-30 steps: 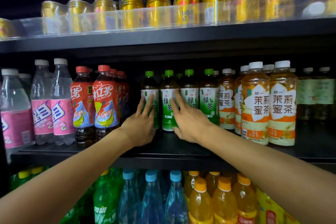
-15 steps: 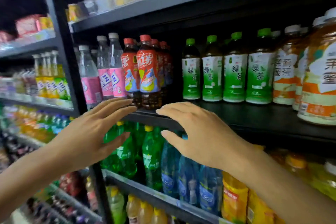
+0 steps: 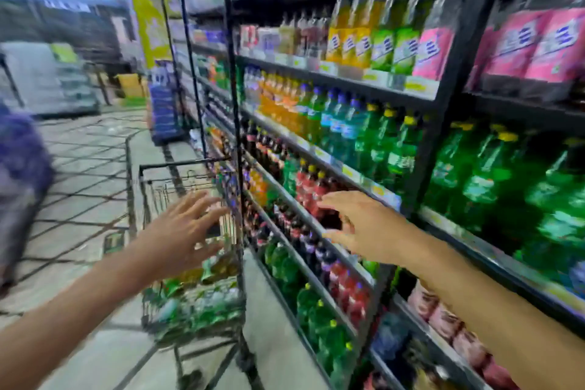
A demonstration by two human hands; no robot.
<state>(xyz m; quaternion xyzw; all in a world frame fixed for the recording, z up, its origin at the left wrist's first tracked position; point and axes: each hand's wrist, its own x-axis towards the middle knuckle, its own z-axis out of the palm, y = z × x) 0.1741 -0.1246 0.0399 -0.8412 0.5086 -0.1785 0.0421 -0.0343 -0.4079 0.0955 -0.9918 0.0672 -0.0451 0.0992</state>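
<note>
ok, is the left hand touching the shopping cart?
Cannot tell. In the head view the open left hand overlaps the shopping cart basket, but motion blur hides any contact or gap.

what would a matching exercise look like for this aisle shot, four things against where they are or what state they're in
Things
1 left hand
2 right hand
3 shopping cart
4 pink-label bottles

Place or state
a on an upper shelf
b open, held out toward the shopping cart
c on the aisle floor, green bottles inside
d open, held out toward the dark bottles

Pairs: 1-b, 2-d, 3-c, 4-a
</note>
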